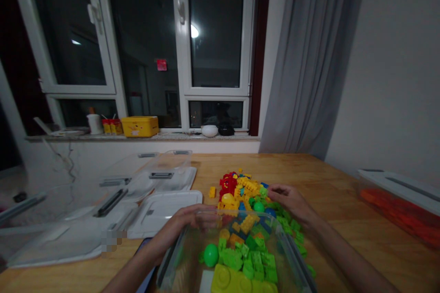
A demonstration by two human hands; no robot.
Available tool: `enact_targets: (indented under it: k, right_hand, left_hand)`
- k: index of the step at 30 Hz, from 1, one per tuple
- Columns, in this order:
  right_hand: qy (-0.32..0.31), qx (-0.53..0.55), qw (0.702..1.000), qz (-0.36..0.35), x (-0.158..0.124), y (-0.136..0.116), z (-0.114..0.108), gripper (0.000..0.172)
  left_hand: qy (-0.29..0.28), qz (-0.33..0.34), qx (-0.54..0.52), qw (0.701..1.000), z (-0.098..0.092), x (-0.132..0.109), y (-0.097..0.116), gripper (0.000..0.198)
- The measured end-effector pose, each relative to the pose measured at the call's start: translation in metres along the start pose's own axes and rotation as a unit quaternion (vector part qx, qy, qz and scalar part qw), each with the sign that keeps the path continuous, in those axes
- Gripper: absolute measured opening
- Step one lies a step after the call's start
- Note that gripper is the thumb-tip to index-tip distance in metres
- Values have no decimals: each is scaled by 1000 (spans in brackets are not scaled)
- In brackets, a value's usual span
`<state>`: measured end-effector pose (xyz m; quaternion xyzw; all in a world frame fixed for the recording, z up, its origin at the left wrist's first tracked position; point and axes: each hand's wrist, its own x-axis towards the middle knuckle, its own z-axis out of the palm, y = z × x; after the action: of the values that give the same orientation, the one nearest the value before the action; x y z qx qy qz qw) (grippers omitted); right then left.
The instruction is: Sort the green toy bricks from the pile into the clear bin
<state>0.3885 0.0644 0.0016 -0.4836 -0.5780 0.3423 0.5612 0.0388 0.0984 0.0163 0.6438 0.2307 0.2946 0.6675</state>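
We see a pile of toy bricks (252, 186) heaped along the middle of the table (330, 183), red and yellow toward the far edge, green trailing down the pile's right side. Just on the near side of it stands a clear bin (296, 261), holding green bricks (233, 258), a green ball (211, 255) and a large lime-yellow brick (237, 279). The left hand (196, 216) is at the bin's far left corner, its fingers reaching across behind the clear far wall; we cannot tell whether it grips anything. The right hand (283, 196) is at the pile's right side, fingers curved inward with the tips by the bricks; whether they pinch one, we cannot tell. A lone yellow brick (212, 192) lies just left of the pile. Toward the table's left edge we find a white lid (168, 210) and several clear containers (161, 176); near the right edge sits a lidded box (400, 213) of orange-red contents. Past the far edge, a yellow case (140, 126) rests on the windowsill (178, 137).
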Motion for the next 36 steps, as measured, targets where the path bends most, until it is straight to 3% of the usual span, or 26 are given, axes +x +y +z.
enact_targets:
  k: [7,15,22,26,28,30,33,36]
  right_hand:
    - [-181,24,982,-42,-14,-10,18,26]
    - [-224,52,973,-25,-16,-5,26,26]
    - [-198,31,980,-17,-18,-9,29,31]
    - [-81,-7,996,22,-10,2,30,38]
    - [-13,-81,997,0,-2,15,27,40]
    - [24,-187,980,-68,4,32,22,38]
    - [5,-303,939,-164,9,57,16,32]
    - [-14,-362,910,-201,9,72,14,35]
  left_hand:
    - [5,2,27,1000,-2,-1,0,53]
    - [10,21,35,999,-5,1,-5,51]
    - [-12,19,16,1000,-4,2,-2,54]
    - [-11,7,1,1000,-2,1,0,53]
    - [-11,2,-5,1000,-2,1,0,52]
    - [-9,-5,-20,1000,-2,1,-1,53]
    - [-1,-8,-41,999,-2,1,-2,54]
    - [7,1,-14,1000,-1,0,0,54]
